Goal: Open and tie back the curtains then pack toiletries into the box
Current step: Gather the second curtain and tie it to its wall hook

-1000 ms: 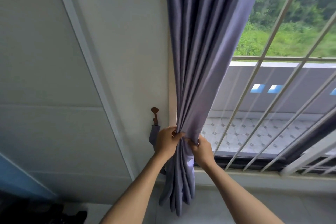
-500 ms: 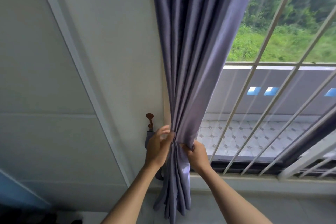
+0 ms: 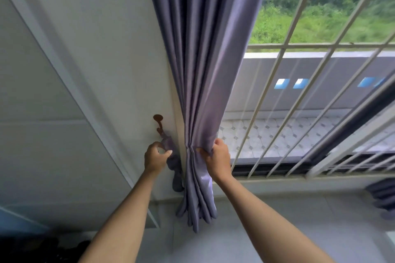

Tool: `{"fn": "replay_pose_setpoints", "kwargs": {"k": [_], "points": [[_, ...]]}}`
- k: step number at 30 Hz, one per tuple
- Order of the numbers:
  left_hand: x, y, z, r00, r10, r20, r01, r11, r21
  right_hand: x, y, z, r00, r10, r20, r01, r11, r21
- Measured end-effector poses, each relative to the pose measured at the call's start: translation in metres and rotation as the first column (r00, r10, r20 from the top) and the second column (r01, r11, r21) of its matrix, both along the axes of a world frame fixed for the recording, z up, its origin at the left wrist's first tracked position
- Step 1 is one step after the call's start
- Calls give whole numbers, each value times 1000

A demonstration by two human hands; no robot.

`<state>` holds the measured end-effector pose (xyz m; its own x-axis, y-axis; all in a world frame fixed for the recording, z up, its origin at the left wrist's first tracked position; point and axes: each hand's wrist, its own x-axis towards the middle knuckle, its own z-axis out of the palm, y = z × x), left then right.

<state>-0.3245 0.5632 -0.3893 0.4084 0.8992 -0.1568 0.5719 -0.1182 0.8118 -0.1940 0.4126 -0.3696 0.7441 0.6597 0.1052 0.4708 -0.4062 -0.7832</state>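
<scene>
A purple-grey curtain (image 3: 201,70) hangs gathered into a narrow bunch at the left side of the window. My right hand (image 3: 218,159) pinches the bunch at about sill height. A matching fabric tie-back (image 3: 174,164) hangs from a brown wall hook (image 3: 158,123) just left of the curtain. My left hand (image 3: 155,157) is closed around the upper part of that tie-back, apart from the curtain. No toiletries or box are in view.
White window bars (image 3: 299,100) cover the glass to the right, above a window sill (image 3: 288,179). A pale wall (image 3: 96,49) with a white trim strip runs on the left. Another dark curtain bunch (image 3: 382,196) shows at the right edge.
My left hand has let go of the gathered curtain and moved left onto the tie-back under the hook. My right hand still holds the bunch.
</scene>
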Motion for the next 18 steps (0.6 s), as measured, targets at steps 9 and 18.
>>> {"fn": "replay_pose_setpoints", "kwargs": {"k": [9,18], "points": [[-22,-27,-17,999,6,41,1,987,-163,5,-5,7,1000,-4,27,7,994,-111],[-31,-69,12,923,155,352,30,884,-466,4,-5,9,993,11,-114,-24,993,-118]]}}
